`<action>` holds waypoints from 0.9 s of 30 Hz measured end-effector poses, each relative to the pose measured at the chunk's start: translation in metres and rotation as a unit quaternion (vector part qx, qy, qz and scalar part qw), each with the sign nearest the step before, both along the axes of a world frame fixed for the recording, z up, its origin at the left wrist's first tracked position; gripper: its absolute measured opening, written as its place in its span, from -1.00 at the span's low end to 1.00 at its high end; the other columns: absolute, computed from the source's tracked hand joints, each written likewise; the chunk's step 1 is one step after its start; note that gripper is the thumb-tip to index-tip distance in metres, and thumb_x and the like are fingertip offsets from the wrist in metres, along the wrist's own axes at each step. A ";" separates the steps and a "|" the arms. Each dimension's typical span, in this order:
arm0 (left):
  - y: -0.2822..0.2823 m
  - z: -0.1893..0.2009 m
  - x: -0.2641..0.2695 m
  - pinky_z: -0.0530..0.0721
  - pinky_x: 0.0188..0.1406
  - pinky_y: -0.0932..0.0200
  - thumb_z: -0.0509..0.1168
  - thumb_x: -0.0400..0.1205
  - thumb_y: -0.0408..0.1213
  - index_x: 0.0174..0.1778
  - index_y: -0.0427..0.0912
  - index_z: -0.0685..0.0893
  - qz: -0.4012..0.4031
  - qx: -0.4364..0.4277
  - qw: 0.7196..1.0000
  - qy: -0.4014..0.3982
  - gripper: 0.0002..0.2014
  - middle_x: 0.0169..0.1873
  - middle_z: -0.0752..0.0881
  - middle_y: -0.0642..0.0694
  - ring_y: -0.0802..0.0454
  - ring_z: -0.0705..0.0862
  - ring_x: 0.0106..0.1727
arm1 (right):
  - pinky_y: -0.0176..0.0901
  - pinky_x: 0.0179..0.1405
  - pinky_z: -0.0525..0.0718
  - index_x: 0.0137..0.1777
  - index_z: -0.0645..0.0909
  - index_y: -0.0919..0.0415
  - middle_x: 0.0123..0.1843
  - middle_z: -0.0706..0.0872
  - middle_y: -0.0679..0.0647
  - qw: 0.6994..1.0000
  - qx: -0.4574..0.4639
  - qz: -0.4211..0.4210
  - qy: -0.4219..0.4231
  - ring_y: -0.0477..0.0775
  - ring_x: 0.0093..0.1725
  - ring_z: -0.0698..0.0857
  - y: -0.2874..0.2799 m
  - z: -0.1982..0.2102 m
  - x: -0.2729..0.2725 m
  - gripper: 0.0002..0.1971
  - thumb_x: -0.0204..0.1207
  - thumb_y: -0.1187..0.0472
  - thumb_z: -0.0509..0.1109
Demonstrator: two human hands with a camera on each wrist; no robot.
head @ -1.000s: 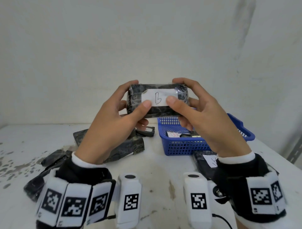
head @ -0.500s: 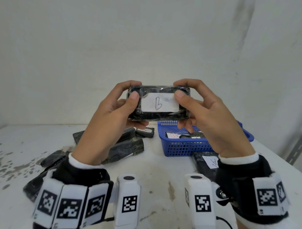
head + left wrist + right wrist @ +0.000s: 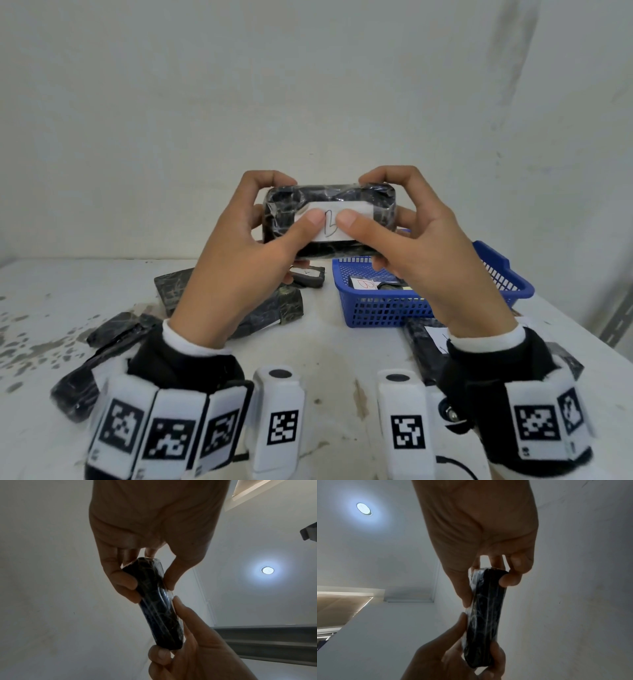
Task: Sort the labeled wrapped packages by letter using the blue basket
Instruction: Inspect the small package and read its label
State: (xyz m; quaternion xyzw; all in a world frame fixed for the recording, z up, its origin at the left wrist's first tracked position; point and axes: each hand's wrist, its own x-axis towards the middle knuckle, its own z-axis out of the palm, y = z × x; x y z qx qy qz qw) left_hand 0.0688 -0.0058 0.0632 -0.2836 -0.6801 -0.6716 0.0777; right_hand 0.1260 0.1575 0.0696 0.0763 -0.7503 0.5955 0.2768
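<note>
A black wrapped package (image 3: 329,219) is held up in the air above the counter (image 3: 329,346), level and lengthwise between both hands, its white label (image 3: 334,222) facing the head camera with a handwritten "b" showing between the two thumbs; the left hand (image 3: 239,260) takes the package's left end, thumb pressed on the label's left part and fingers curled over the top edge and behind, so its grip is closed around the package; the right hand (image 3: 428,253) does the same at the right end, thumb on the label's right part, fingers hooked over the top and back, its grip likewise holding the package; from the left wrist view the package (image 3: 159,604) is seen edge-on, pinched between thumb and fingers, and the right wrist view shows the same package (image 3: 484,618) pinched at both ends; below and just to the right of the held package stands the blue basket (image 3: 387,308) on the counter, holding a package with a red-lettered label (image 3: 364,283) that seems to read "B" and another dark item beside it; near the basket's front, partly hidden by the right wrist, lies a dark package with a white label (image 3: 424,342); to the left several more dark wrapped packages (image 3: 274,308) lie loosely on the counter, one small one (image 3: 308,274) behind the left hand; the counter's surface is white and speckled with dark marks at its left.
</note>
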 end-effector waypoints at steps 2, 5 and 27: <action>0.001 0.000 0.001 0.60 -0.54 0.36 0.41 0.54 -0.06 0.18 0.14 0.57 0.003 0.005 1.000 -0.005 -0.70 -0.11 0.77 0.06 0.07 0.80 -0.33 | -0.47 -0.48 0.55 0.12 0.58 -0.11 -0.34 0.78 -0.20 1.000 -0.006 -0.002 0.008 -0.23 -0.53 0.64 -0.001 0.000 0.000 -0.69 0.47 0.13 0.58; 0.003 0.000 0.002 0.56 -0.57 0.40 0.40 0.54 -0.01 0.25 0.14 0.54 0.015 -0.003 1.000 -0.018 -0.64 -0.01 0.77 0.11 0.06 0.81 -0.32 | -0.47 -0.48 0.57 0.12 0.59 -0.10 -0.35 0.78 -0.18 1.000 -0.019 0.000 0.010 -0.24 -0.53 0.65 -0.001 0.000 0.000 -0.73 0.50 0.13 0.56; -0.002 0.003 0.000 0.63 -0.42 0.19 0.28 0.65 -0.04 -0.10 0.00 0.62 -0.046 -0.001 0.999 -0.020 -0.86 -0.35 0.68 -0.03 0.04 0.68 -0.39 | -0.41 -0.43 0.57 0.21 0.52 -0.13 -0.24 0.72 0.03 1.000 -0.017 -0.014 0.011 -0.18 -0.49 0.55 0.000 -0.001 -0.003 -0.72 0.54 -0.05 0.44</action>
